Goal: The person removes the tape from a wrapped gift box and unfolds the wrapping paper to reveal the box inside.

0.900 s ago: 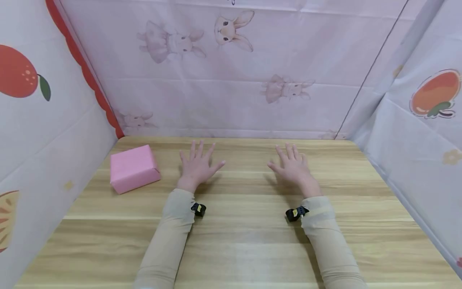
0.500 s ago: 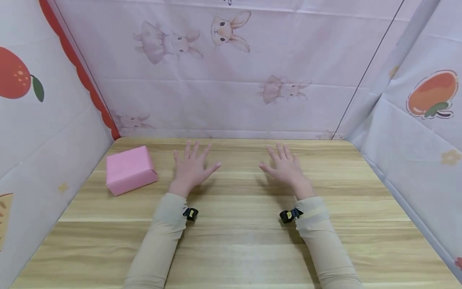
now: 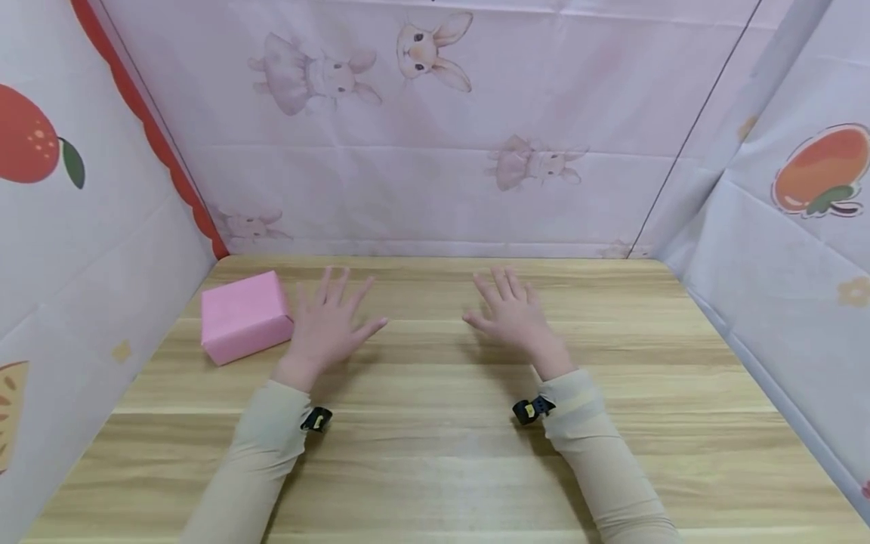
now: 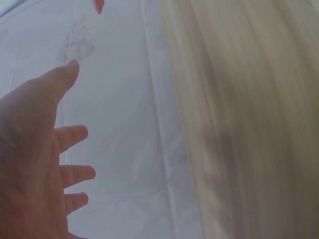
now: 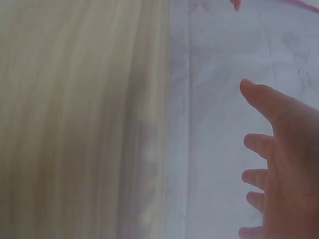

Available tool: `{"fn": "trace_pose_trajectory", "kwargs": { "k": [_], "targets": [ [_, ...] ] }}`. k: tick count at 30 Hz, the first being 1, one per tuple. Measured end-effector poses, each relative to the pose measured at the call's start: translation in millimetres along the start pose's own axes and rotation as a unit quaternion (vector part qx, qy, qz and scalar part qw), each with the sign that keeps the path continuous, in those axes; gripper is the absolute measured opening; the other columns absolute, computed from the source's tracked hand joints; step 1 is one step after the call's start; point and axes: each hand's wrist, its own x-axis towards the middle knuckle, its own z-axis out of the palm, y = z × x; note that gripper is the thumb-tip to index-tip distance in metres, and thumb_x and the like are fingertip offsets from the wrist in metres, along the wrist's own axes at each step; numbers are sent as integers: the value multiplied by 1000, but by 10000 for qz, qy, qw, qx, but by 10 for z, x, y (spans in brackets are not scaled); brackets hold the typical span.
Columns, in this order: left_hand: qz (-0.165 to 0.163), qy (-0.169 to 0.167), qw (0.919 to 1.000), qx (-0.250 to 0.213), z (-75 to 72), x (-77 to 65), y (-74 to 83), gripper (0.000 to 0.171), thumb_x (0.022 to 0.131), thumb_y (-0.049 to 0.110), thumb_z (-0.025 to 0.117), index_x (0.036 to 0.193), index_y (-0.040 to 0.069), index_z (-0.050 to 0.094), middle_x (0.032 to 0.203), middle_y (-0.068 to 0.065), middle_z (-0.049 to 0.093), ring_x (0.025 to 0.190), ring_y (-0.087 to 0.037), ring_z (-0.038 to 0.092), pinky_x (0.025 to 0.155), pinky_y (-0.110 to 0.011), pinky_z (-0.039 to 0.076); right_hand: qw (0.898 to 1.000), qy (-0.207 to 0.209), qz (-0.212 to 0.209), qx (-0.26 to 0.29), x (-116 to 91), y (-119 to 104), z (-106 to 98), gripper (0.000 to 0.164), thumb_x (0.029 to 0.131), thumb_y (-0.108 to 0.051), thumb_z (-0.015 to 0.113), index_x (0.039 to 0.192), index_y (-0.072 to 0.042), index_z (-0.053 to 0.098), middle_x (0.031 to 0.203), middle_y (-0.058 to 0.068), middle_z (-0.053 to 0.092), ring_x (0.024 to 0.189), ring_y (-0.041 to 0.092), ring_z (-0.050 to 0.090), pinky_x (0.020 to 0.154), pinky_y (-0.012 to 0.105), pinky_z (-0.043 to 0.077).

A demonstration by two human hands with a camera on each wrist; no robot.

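A pink box (image 3: 245, 310) with flat sides rests at the back left of the wooden table (image 3: 421, 468). My left hand (image 3: 325, 325) is just right of the box, its fingers spread and its palm down, holding nothing. One of its outer fingers overlaps the box's right edge in the head view; whether it touches cannot be told. Farther right, my right hand (image 3: 515, 321) hovers over the table with spread fingers, also holding nothing. In the left wrist view the left hand (image 4: 35, 149) has straight fingers, and the right wrist view has the right hand (image 5: 294, 159) likewise.
A pale cloth wall (image 3: 421, 204) with rabbit prints stands along the table's back edge. White cloth walls printed with fruit rise at the left (image 3: 61, 249) and right (image 3: 782, 272). Each wrist wears a small black camera.
My left hand has moved left, up to the pink box. My right hand has shifted left a little as well. The box stays where it was on the table.
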Motion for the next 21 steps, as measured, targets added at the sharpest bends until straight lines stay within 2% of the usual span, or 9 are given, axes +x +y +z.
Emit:
{"fn": "trace_pose_trajectory", "kwargs": {
  "k": [7,14,21],
  "targets": [
    [-25,218,9998,11,-184,-173,-213,79,90,71,43,155,30,23,164,-15,14,151,-41,3,113,-72,-8,9989,-92,-369,-283,78,-245,133,79,94,-66,40,157,-28,13,166,9,-1,153,31,-8,120,62,2],
    [-136,344,9993,-4,-295,-336,-515,79,90,74,38,155,30,24,162,-15,19,150,-40,9,112,-75,0,9972,-279,-651,-260,162,-477,216,76,95,-61,44,157,-27,16,166,7,-2,153,29,-9,121,60,2],
    [-111,600,9981,113,-392,-455,-819,76,92,68,45,153,25,30,159,-18,27,148,-41,16,110,-75,7,9942,-239,-971,-396,246,-717,281,76,95,-63,42,157,-30,13,166,5,-3,153,28,-7,122,58,2]
  ]
}}
